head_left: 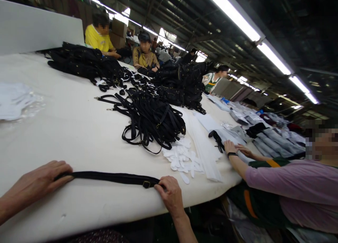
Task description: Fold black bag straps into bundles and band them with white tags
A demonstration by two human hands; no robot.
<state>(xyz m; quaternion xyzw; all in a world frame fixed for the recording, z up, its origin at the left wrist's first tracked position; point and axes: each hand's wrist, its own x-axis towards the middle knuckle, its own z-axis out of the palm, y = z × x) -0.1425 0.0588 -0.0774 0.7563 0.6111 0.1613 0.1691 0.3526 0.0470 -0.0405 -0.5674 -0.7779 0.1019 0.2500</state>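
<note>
- A long white table (79,130) carries heaped black bag straps (150,123).
- A black webbing strap (111,178) lies stretched along its near edge.
- Left hand (39,181) presses one end flat.
- Right hand (169,195) presses the other, beside a small buckle (146,184).

My left hand (34,186) and right hand (170,195) rest on the long flat webbing strap (111,177) stretched between them on the cloth-covered table (66,137). Ahead of them lies a heap of buckled webbing straps (150,121), with die-cut fabric pieces (182,158) just right of it.
</note>
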